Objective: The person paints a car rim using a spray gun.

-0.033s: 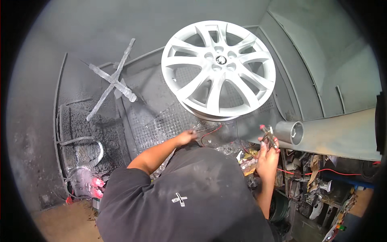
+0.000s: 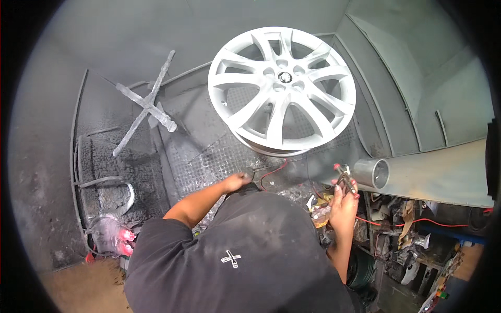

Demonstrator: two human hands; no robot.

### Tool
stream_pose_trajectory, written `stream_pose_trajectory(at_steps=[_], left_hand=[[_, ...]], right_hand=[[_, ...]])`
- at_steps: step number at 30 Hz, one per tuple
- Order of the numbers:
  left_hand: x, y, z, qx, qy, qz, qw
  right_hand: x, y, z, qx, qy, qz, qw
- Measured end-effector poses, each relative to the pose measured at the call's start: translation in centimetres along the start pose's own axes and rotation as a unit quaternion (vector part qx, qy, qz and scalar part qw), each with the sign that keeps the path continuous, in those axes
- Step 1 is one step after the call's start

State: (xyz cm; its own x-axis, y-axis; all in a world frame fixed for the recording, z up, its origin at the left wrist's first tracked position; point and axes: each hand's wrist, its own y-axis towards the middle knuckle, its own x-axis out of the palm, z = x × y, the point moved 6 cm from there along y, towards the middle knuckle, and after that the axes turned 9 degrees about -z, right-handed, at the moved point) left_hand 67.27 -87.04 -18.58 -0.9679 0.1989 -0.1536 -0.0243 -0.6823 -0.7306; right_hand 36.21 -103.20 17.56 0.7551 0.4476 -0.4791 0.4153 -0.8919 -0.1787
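Gripped a spray gun (image 2: 344, 179) in the curled right hand (image 2: 342, 204), apart from the white wheel (image 2: 285, 77) ahead; held the left hand (image 2: 237, 182) curled, could not tell on what. Apparently readied the gun; next probably needed steady aim.

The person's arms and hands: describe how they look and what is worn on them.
The left hand and right hand are both bare, with no gloves. The left forearm and right forearm are uncovered too. The dark grey T-shirt has a short left sleeve, a white cross-shaped emblem and a pale, dusty patch.
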Motion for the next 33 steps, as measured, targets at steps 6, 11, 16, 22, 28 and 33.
stream_pose_trajectory(at_steps=[6, 11, 16, 22, 28, 33], left_hand=[[5.2, -10.4, -13.1, -0.208, -0.281, -0.052, 0.935], [9.0, -13.1, -12.3, -0.221, -0.592, -0.081, 0.771], [5.1, -10.8, -11.3, -0.201, -0.528, -0.116, 0.817], [-3.6, -5.8, -6.4, -0.187, -0.202, -0.167, 0.947], [-15.5, 1.9, -2.2, -0.05, -0.109, 0.004, 0.993], [-24.2, 9.2, 0.7, 0.056, -0.259, 0.149, 0.953]], right_hand=[[0.7, -0.9, 6.0, -0.002, 0.015, -0.008, 1.0], [-0.1, 1.4, 2.1, -0.112, -0.032, -0.033, 0.993], [-0.9, 5.5, -4.9, -0.123, 0.03, -0.09, 0.988], [-0.1, 10.7, -14.6, -0.152, 0.06, -0.105, 0.981], [3.1, 16.1, -22.1, -0.116, -0.003, -0.128, 0.985], [7.3, 20.6, -24.1, -0.129, -0.128, -0.127, 0.975]])
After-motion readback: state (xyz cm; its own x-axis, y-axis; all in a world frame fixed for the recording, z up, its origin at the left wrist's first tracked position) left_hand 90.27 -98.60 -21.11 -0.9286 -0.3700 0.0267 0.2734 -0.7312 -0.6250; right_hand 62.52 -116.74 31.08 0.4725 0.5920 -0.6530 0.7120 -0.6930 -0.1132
